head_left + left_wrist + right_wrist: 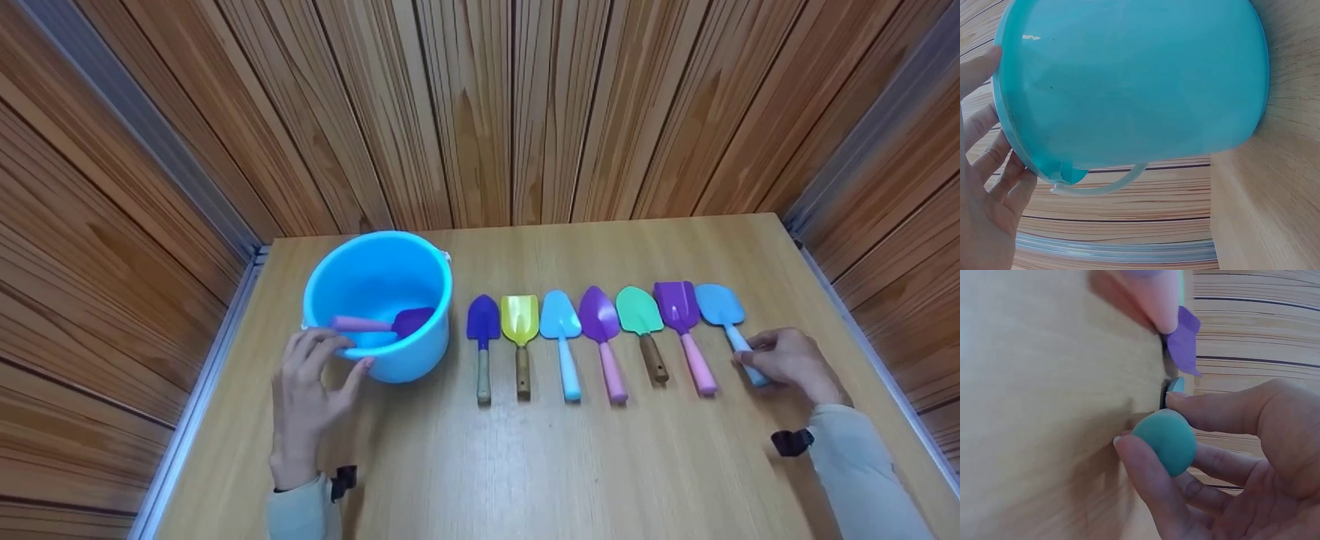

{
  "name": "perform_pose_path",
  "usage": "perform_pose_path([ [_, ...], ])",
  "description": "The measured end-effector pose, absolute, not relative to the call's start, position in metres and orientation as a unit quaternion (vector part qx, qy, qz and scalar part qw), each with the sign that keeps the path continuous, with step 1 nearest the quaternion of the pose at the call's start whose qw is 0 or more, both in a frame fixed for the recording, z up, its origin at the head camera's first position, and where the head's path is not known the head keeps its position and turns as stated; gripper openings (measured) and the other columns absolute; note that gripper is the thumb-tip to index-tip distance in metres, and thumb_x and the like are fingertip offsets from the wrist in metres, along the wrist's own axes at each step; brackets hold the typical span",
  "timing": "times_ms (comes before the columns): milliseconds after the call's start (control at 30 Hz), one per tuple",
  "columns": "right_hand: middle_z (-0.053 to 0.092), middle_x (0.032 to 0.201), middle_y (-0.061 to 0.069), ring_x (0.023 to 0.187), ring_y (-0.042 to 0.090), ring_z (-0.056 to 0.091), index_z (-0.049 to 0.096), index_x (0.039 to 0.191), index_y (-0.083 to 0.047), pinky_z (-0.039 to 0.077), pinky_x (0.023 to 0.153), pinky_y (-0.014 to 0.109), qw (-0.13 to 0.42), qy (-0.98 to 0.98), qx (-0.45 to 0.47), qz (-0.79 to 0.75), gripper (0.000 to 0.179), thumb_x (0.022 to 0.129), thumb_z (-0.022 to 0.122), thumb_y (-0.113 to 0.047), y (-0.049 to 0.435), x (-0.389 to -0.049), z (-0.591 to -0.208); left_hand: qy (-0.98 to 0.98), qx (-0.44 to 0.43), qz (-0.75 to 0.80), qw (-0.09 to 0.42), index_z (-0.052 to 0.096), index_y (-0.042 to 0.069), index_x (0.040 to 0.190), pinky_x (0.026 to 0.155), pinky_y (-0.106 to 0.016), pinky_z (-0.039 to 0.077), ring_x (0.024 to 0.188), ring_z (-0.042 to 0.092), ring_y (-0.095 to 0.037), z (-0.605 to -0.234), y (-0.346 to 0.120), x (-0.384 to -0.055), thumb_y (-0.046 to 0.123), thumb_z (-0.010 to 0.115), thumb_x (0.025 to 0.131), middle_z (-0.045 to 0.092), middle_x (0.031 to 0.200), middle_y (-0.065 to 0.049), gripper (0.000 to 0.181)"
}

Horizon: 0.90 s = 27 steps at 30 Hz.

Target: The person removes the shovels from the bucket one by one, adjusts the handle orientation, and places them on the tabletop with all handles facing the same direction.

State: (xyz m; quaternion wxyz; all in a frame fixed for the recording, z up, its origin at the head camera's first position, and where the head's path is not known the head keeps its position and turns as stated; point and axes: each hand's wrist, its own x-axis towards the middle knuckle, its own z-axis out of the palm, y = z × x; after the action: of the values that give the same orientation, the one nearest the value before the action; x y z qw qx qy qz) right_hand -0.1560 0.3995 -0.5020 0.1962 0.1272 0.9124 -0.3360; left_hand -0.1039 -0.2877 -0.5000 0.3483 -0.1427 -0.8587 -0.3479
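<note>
A blue bucket [379, 300] stands at the left of the table, and inside it lies a small shovel [412, 321] with a purple blade and pink handle. My left hand [311, 390] holds the near left part of the bucket's rim between thumb and fingers; the left wrist view shows the bucket's side [1129, 84] and its white handle [1109, 188] hanging down. At the right end of a row, my right hand [795, 364] pinches the handle of a light blue toy shovel [720, 304]. Its rounded handle end [1165, 441] sits between my thumb and fingers in the right wrist view.
Several more toy shovels lie side by side between the bucket and my right hand, from a dark blue one [484, 319] to a purple one with a pink handle [679, 306]. Wood-panelled walls [480, 112] enclose the table [510, 465] at the back and sides.
</note>
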Motion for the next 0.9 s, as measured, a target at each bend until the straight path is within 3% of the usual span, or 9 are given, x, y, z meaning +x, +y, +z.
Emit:
perform_pose_path([
  [233,0.06,0.117,0.026,0.089,0.025,0.061,0.054,0.139,0.013,0.06,0.069,0.035,0.192,0.924,0.134,-0.301,0.069,0.101,0.073,-0.04,0.398,-0.154,-0.504,-0.865,-0.134,-0.345,0.339,0.079,0.011,0.108,0.101,-0.03,0.049,0.116,0.061,-0.027,-0.499,-0.287,-0.102,0.022,0.094,0.081,0.074,0.113,-0.004,0.033],
  [567,0.058,0.119,0.028,0.085,0.023,0.063,0.051,0.141,0.013,0.061,0.07,0.036,0.205,0.922,0.132,-0.3,0.071,0.1,0.073,-0.041,0.395,-0.154,-0.502,-0.861,-0.127,-0.352,0.344,0.08,0.017,0.11,0.108,-0.028,0.049,0.118,0.062,-0.023,-0.5,-0.289,-0.1,0.025,0.094,0.083,0.075,0.116,-0.001,0.032],
  [800,0.058,0.122,0.032,0.1,0.038,0.056,0.046,0.144,0.014,0.05,0.073,0.044,0.208,0.941,0.119,-0.239,0.081,0.1,0.07,-0.049,0.388,-0.152,-0.483,-0.861,-0.132,-0.352,0.342,0.08,0.016,0.111,0.105,-0.031,0.051,0.118,0.062,-0.02,-0.499,-0.288,-0.102,0.027,0.094,0.084,0.075,0.116,-0.001,0.032],
  [900,0.057,0.124,0.034,0.103,0.043,0.056,0.042,0.148,0.014,0.05,0.075,0.047,0.199,0.945,0.115,-0.232,0.083,0.102,0.068,-0.049,0.377,-0.155,-0.469,-0.862,-0.131,-0.353,0.339,0.08,0.017,0.112,0.102,-0.033,0.053,0.118,0.061,-0.018,-0.499,-0.287,-0.103,0.028,0.092,0.085,0.074,0.117,0.003,0.031],
])
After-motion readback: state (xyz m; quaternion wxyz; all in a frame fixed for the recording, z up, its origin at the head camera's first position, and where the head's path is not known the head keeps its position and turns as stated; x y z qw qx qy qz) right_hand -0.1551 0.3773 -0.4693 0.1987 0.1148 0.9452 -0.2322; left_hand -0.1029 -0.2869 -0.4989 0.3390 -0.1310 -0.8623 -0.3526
